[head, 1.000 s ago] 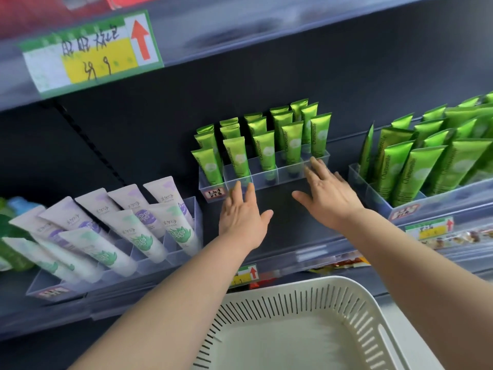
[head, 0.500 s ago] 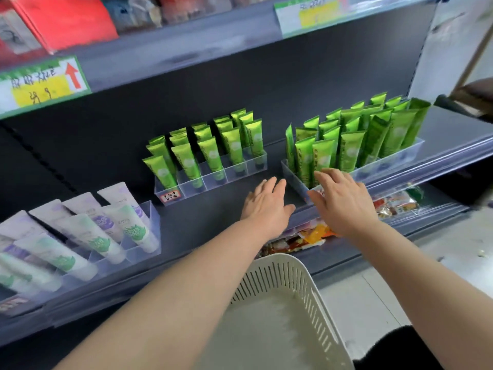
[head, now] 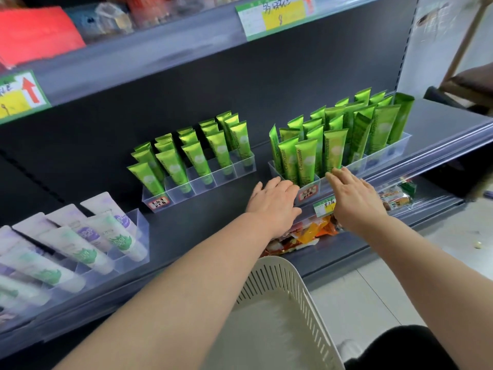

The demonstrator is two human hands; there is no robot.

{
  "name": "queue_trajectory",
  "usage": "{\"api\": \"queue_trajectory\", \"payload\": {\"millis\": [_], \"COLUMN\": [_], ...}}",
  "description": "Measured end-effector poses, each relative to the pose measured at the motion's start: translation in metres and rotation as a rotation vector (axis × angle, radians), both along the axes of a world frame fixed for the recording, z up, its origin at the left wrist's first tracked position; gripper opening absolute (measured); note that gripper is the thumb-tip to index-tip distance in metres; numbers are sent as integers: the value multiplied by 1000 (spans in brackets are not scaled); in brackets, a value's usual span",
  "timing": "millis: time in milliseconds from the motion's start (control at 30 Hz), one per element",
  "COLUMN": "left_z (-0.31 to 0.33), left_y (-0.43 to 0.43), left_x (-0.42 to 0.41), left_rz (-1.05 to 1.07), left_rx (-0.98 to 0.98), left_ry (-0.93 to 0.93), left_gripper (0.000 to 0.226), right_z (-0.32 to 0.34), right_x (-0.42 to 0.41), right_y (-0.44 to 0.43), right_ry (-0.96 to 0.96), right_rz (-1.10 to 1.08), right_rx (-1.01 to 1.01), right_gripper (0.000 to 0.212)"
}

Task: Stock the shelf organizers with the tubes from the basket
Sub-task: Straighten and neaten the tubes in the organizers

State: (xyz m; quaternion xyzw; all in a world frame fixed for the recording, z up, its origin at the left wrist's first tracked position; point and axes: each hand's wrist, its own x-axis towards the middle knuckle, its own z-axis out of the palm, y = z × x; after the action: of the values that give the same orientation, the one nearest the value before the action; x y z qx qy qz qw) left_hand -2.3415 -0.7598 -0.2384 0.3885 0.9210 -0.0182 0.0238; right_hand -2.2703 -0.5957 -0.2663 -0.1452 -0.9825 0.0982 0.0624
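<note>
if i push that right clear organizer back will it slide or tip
It probably slides whole: the clear organizer looks rigid on a smooth shelf. Its green tubes stand tall and lean loosely, so a jerk may topple some. Packed full, it likely feels heavy.

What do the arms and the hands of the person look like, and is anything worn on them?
The left hand and the right hand are bare: no gloves, and no rings or bracelets that I can see. The left arm and the right arm are bare too, with no sleeve, watch or band on the parts in view.
</note>
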Motion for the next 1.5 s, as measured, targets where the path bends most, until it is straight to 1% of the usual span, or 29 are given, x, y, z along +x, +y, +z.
{"api": "queue_trajectory", "payload": {"millis": [200, 367, 600, 933, 1200, 1367, 1500], "left_z": [7, 6, 6, 6, 4, 4, 1], "left_y": [2, -15, -55, -126, -183, -203, -199], "left_x": [-7, -9, -9, -11, -8, -4, 2], "left_rz": [-37, -37, 31, 134, 204, 226, 256], "left_rx": [-79, -78, -75, -96, -104, -97, -56], "left_ry": [92, 141, 116, 107, 84, 87, 85], "left_gripper": [47, 42, 46, 46, 44, 45, 48], "right_z": [-2, -4, -3, 1, 3, 3, 5], "right_x": [-2, 0, -3, -13, -19, -19, -17], "right_y": [0, -11, -42, -103, -148, -166, -166], "right_ry": [-1, -15, 0, -7, 5, -10, -20], "right_rz": [19, 72, 153, 292, 381, 407, 399], "right_rx": [28, 39, 38, 52, 131, 137, 111], "right_gripper": [74, 82, 75, 73, 65, 65, 62]}}
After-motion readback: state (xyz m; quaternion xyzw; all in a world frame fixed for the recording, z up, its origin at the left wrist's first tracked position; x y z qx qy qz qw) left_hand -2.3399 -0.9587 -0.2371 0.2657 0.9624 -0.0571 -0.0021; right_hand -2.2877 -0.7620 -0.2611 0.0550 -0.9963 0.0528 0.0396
